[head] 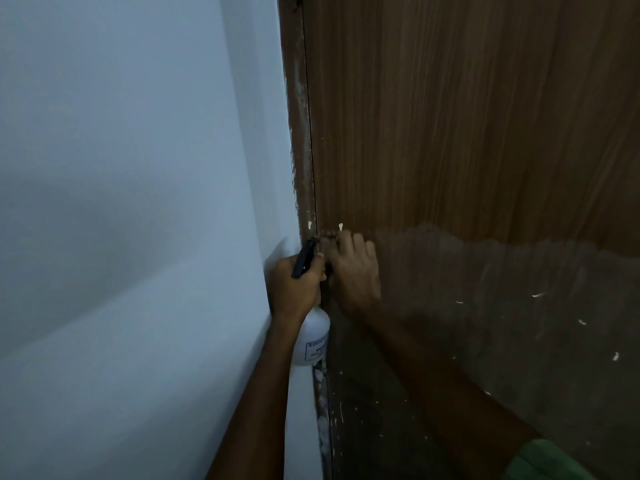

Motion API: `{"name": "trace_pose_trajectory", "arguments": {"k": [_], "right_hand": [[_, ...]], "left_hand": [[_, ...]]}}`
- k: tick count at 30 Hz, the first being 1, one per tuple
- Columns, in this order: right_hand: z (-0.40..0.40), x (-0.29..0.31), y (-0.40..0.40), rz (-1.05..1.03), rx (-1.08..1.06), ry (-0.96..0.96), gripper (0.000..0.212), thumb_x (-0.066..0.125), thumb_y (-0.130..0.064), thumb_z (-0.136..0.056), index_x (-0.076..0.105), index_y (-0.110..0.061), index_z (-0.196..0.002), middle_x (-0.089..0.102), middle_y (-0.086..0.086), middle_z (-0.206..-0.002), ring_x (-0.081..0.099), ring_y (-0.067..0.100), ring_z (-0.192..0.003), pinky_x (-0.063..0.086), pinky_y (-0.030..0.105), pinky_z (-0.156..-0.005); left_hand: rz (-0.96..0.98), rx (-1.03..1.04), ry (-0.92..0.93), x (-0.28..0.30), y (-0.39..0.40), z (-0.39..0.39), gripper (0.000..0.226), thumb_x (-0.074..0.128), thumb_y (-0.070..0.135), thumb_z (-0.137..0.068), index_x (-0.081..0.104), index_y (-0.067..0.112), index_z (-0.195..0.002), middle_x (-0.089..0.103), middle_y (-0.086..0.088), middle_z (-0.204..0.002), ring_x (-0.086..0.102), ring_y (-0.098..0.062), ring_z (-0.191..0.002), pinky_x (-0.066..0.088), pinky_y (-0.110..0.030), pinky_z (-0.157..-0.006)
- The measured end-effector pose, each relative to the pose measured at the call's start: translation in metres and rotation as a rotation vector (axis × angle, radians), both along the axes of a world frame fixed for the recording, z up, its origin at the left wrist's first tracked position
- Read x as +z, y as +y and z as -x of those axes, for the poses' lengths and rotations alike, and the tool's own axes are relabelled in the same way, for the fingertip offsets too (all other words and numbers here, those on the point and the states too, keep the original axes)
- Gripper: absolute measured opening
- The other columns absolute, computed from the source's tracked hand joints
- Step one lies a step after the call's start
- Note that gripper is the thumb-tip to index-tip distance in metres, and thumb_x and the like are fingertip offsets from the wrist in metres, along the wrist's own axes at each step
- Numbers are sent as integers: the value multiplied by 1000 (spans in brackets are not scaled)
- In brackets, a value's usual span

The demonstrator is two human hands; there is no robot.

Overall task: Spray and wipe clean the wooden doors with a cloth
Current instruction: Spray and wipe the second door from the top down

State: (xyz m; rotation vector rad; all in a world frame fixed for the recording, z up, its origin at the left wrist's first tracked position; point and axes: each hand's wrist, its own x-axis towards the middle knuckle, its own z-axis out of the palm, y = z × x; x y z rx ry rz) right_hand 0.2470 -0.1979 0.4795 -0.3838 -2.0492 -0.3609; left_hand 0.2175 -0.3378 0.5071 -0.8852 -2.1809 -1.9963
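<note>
Left hand [294, 289] grips the neck of a white spray bottle [313, 336], fingers curled round it below the black trigger head [305, 256], which points up toward the door edge. White wall [138, 202] fills everything to the left of it. Bottle hangs right at the brown door frame [300, 140], which carries pale paint smears along its length.

Right hand [353, 268] presses against the wooden door [467, 116] just beside the frame, fingers bent over a dark wad that I take for the cloth [327, 242]; only a scrap of it shows above the knuckles, so I cannot tell its size. The two hands nearly touch.

The door's lower part reads darker, probably wet, with a wavy upper border; above that the grain looks dry. White flecks [538, 294] dot the lower right.

My judgement: work the seam first, pressing the cloth flat and dragging along the grain, then move rightward over the flecks. I would keep the nozzle clear of the wall when spraying, and re-wet the stubborn paint spots rather than scrub dry.
</note>
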Motion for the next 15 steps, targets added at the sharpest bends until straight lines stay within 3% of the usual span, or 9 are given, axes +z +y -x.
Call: {"name": "trace_pose_trajectory", "arguments": {"k": [4,6,9,12,15], "right_hand": [[9,74,2,1,-34,297,38,50,-9,-90,66,-14,-124,61,16,-117,55,31,-98,45,41,-76],[13,70,0,-24,-41,260,38,48,-10,-91,65,-14,-126,60,16,-119,55,32,-100,45,42,-77],[14,0,-4,-59,18,40,30,65,-18,-90,67,-16,-120,57,10,-118,51,28,-96,40,40,-77],[6,-44,-5,-32,11,-117,22,63,-21,-87,72,-20,-107,55,4,-111,51,23,-90,39,36,-74],[4,6,0,32,-46,92,40,62,-15,-82,68,-19,-121,59,12,-120,54,29,-98,41,39,-78]], "left_hand": [[-50,9,-4,2,0,0,37,68,27,-101,72,9,-69,71,-8,-62,67,-34,-55,58,-47,-57],[-69,25,-2,5,1,2,38,67,28,-101,72,8,-70,70,-9,-61,66,-33,-53,56,-44,-53],[-74,46,23,9,4,3,38,67,32,-102,73,11,-71,70,-6,-60,64,-21,-50,51,-31,-50],[-59,19,61,8,4,6,38,68,36,-101,73,13,-71,69,-6,-60,65,-25,-53,53,-38,-55],[-26,-42,56,7,5,8,34,68,38,-97,74,18,-69,72,-1,-62,66,-22,-54,58,-42,-61]]}}
